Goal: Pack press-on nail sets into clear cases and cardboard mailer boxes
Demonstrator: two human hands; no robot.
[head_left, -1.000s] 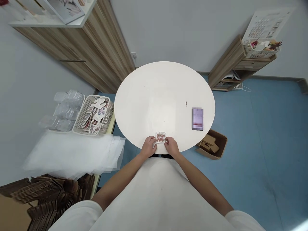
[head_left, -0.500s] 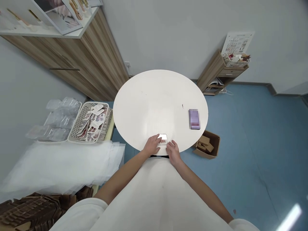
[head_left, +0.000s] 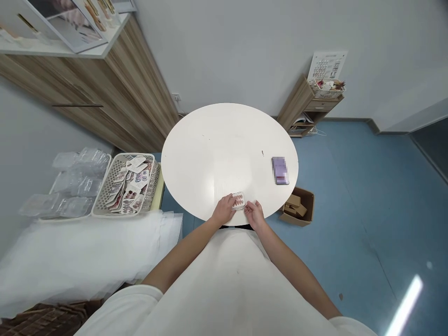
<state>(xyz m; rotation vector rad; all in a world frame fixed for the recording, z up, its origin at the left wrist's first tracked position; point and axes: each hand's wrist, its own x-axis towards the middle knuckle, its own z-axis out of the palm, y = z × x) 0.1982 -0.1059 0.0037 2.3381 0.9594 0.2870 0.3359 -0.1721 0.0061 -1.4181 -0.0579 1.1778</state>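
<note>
The box (head_left: 239,199) lies at two o'clock from the overlapping left hand (head_left: 224,209), ten from the right hand (head_left: 255,214); I cannot tell whether either's fingers clamp.

Purple obj (head_left: 280,170) pixelated, poster (head_left: 326,66) txt illegible, photo (head_left: 72,21) cropped @ top

White basket (head_left: 153,187) of cards (head_left: 131,192), cardboard box (head_left: 296,220), purple item (head_left: 280,170), perhaps a phone.
</note>
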